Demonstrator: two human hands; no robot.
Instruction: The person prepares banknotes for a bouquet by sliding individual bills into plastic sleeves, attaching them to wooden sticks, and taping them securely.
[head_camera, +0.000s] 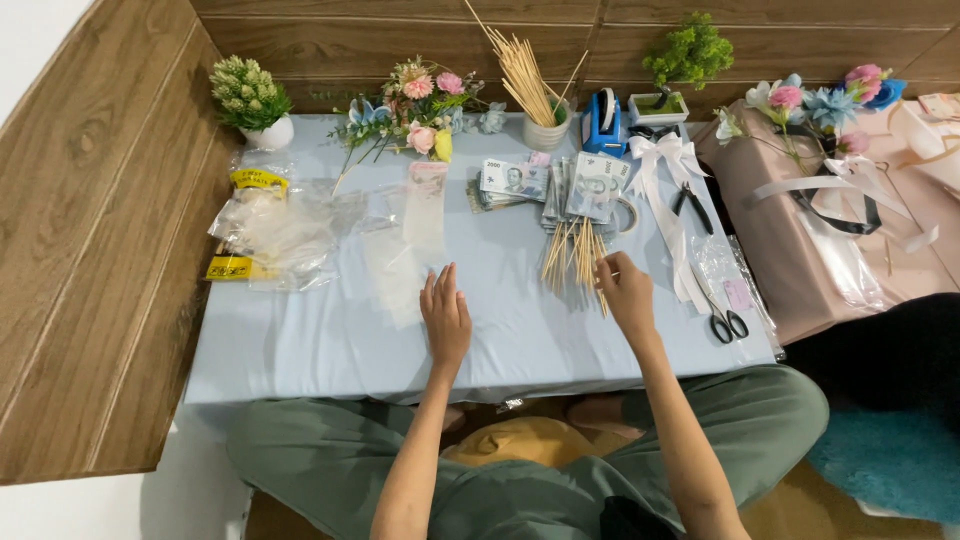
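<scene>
My left hand (445, 316) rests flat on the pale blue tablecloth (330, 340), fingers together, beside clear plastic sleeves (405, 250). My right hand (624, 291) touches the lower ends of a fan of wooden skewers (577, 256) that carry banknotes (592, 185); its fingers pinch at one skewer. A loose stack of banknotes (510, 180) lies further back.
A cup of skewers (545, 130), blue tape dispenser (603, 122), artificial flowers (415, 110), two small potted plants, white ribbon (665, 175), pliers (692, 205) and scissors (725, 320) lie around. Plastic bags (270, 225) sit left. A pink wrapped bouquet (830, 200) lies right. Wooden wall panels surround the table.
</scene>
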